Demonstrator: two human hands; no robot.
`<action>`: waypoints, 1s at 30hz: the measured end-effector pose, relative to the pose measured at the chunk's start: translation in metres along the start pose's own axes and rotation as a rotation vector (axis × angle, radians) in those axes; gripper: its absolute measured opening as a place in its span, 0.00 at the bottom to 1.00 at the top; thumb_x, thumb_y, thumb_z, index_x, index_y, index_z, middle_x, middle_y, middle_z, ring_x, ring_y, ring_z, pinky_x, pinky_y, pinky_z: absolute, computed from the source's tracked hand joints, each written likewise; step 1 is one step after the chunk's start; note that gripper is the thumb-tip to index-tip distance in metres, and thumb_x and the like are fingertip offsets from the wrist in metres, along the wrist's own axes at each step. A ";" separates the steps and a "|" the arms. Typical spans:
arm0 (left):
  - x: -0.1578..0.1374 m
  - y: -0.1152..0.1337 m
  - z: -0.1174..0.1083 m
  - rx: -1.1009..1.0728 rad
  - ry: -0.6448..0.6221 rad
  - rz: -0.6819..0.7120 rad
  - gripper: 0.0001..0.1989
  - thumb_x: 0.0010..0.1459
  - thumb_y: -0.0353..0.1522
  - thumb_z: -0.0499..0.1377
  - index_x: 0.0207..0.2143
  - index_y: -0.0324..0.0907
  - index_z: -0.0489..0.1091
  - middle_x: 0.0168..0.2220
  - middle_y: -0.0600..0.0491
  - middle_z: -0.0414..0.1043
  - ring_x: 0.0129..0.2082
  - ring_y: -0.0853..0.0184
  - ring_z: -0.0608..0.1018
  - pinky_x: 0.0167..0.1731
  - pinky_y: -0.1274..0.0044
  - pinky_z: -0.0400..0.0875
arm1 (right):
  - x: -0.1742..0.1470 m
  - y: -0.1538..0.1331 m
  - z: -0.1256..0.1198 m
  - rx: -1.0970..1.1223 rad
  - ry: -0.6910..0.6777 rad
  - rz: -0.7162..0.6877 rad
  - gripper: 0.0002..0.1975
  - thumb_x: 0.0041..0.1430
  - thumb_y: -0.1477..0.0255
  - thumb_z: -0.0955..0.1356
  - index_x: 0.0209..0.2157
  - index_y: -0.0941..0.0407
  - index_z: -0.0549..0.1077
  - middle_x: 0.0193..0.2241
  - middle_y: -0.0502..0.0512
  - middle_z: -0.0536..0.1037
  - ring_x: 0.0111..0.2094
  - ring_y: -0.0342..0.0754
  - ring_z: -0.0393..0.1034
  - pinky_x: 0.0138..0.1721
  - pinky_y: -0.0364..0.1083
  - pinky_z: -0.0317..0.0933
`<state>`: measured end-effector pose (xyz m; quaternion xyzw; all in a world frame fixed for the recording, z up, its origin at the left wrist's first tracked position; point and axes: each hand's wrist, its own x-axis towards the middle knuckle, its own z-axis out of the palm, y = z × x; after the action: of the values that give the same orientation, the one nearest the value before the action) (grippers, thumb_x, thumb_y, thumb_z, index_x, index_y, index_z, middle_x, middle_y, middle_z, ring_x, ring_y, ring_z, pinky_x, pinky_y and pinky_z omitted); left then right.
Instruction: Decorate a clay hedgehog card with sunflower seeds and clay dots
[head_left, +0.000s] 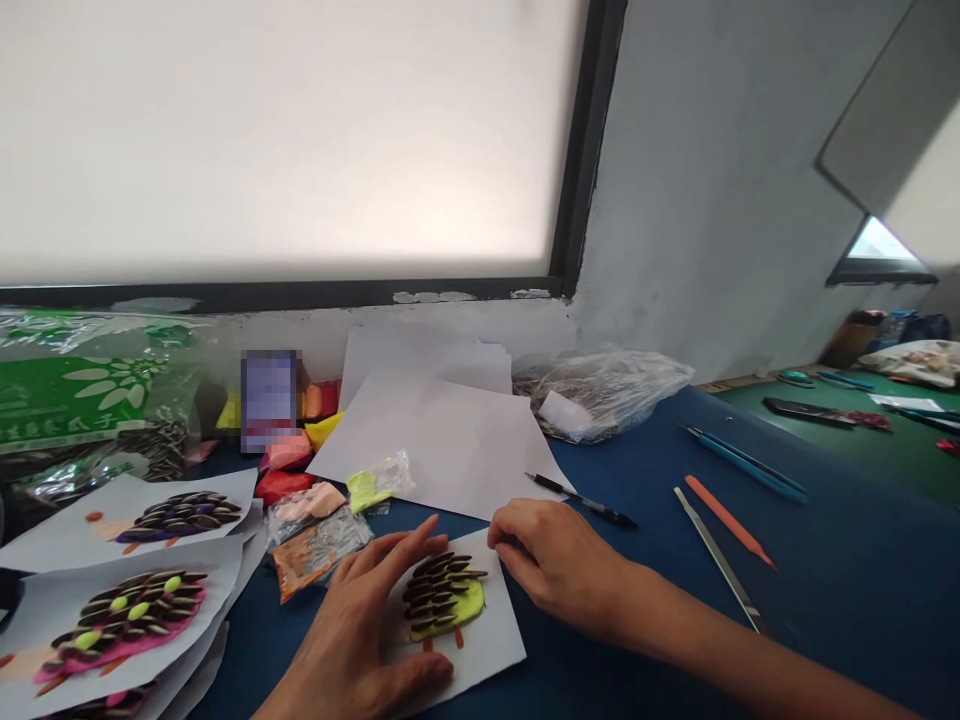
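A white paper card (501, 640) lies on the blue tabletop in front of me. On it is a flattened yellow-green clay shape (471, 602), its left and upper parts covered with rows of striped sunflower seeds (435, 592); short brown clay legs (459, 637) show below. My left hand (367, 635) rests over the card's left side, fingers and thumb spread around the clay figure. My right hand (551, 560) is at the card's upper right edge, its fingers closed in a pinch beside the seeds. Whatever its fingertips may hold is hidden.
Finished seed-and-clay cards (131, 620) are stacked at left. Clay packets (322, 550), a seed bag (90, 400) and white sheets (442, 440) lie behind. A black pen (581, 500), an orange tool (727, 520), a metal blade (718, 560) and blue tweezers (742, 462) are at right.
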<state>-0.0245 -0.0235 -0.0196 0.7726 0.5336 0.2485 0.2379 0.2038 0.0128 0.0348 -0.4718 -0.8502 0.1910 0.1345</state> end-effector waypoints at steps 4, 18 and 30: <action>-0.002 -0.002 0.000 -0.007 0.011 0.020 0.41 0.46 0.35 0.63 0.63 0.59 0.55 0.60 0.55 0.65 0.58 0.51 0.65 0.55 0.60 0.62 | 0.002 0.001 -0.011 -0.021 -0.010 0.041 0.10 0.58 0.79 0.63 0.34 0.57 0.76 0.33 0.54 0.78 0.34 0.45 0.71 0.35 0.41 0.58; -0.001 -0.001 -0.002 0.023 0.016 0.062 0.40 0.48 0.39 0.64 0.63 0.61 0.53 0.59 0.57 0.66 0.57 0.47 0.67 0.51 0.61 0.65 | -0.003 0.023 -0.053 -0.256 -0.193 0.179 0.07 0.51 0.82 0.67 0.25 0.57 0.74 0.27 0.53 0.78 0.29 0.47 0.70 0.27 0.42 0.51; -0.002 -0.004 -0.002 0.067 0.035 0.060 0.41 0.49 0.40 0.63 0.64 0.61 0.51 0.59 0.56 0.66 0.57 0.47 0.67 0.51 0.62 0.66 | -0.003 0.020 -0.047 -0.300 -0.254 0.174 0.06 0.52 0.81 0.67 0.27 0.57 0.75 0.29 0.55 0.78 0.32 0.50 0.71 0.27 0.43 0.50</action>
<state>-0.0291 -0.0241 -0.0207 0.7912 0.5224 0.2510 0.1952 0.2397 0.0288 0.0677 -0.5304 -0.8352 0.1312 -0.0622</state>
